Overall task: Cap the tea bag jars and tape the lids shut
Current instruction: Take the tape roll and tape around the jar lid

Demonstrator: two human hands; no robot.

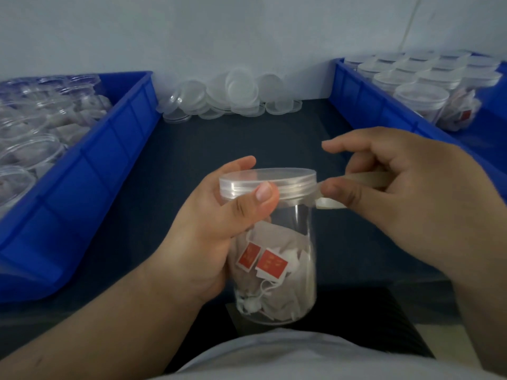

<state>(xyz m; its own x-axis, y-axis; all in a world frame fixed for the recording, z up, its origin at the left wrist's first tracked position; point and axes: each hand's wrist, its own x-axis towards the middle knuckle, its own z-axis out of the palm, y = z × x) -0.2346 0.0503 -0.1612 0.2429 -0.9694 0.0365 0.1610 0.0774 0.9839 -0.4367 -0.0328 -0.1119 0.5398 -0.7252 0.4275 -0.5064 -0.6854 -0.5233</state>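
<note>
While the left hand (214, 237) gripped the clear round plastic jar of tea bags (290, 223) by its translucent lid (267, 174) above the dark table (247, 138), the right hand (406, 187) pinched a pale tape strip (329, 203) touching the lid's side.

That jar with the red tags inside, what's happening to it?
A person is taping its lid shut. The left hand grips the jar of tea bags, thumb on the lid's edge, while the right hand pinches a strip of tape running to the lid's side. Spare lids lie piled at the back. The left blue bin holds open jars; the right blue bin holds capped jars.
</note>
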